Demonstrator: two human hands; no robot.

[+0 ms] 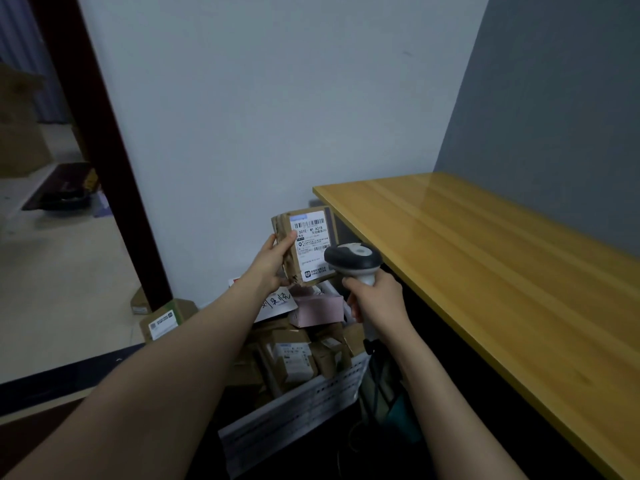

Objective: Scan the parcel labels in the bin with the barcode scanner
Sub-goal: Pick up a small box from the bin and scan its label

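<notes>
My left hand (272, 259) holds a small brown cardboard parcel (304, 244) upright above the bin, its white barcode label (310, 249) facing me. My right hand (375, 299) grips the handle of a grey and white barcode scanner (353, 259), whose head sits just right of the label's lower part and overlaps the parcel's corner. Below both hands stands a white bin (311, 400) filled with several brown parcels and a pink box (317, 308).
A yellow wooden table (502, 271) runs along the right, its edge close to my right forearm. A pale wall stands behind the bin. A labelled box (166, 320) lies on the floor left of the bin, by a dark door frame (104, 140).
</notes>
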